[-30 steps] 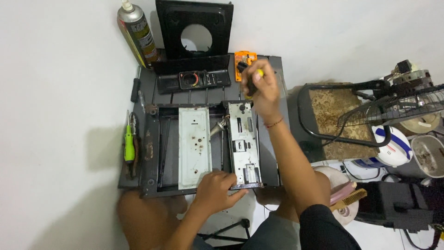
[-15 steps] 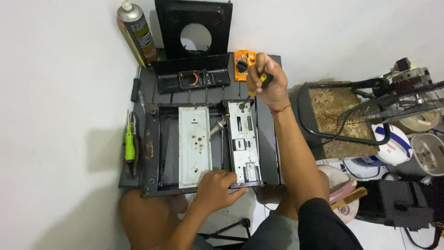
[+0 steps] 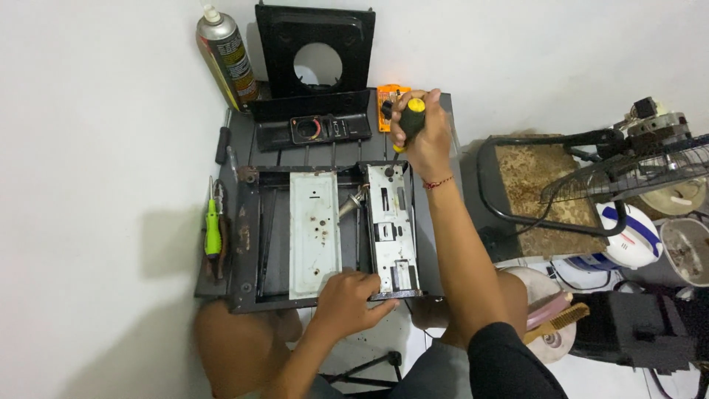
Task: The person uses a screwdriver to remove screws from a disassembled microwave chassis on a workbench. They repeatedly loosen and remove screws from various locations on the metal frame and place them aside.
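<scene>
My right hand (image 3: 422, 134) grips a screwdriver (image 3: 410, 118) with a yellow and black handle, held upright with its tip at the far end of a grey metal plate (image 3: 390, 222). That plate lies along the right side of a black metal frame (image 3: 245, 244) on a small dark table. My left hand (image 3: 347, 299) rests on the frame's near edge, pressing against the near end of the plate. A second pale metal plate (image 3: 314, 233) lies in the frame to the left.
A spray can (image 3: 225, 55) stands at the back left. A black panel with a round hole (image 3: 316, 52) and a control strip (image 3: 314, 129) lean behind the frame. A green-handled screwdriver (image 3: 213, 229) lies left. A fan guard (image 3: 628, 174) and clutter fill the right.
My right hand has brought the screwdriver from beside the orange object at the back to an upright stance over the far end of the grey plate. The left hand has stayed put.
</scene>
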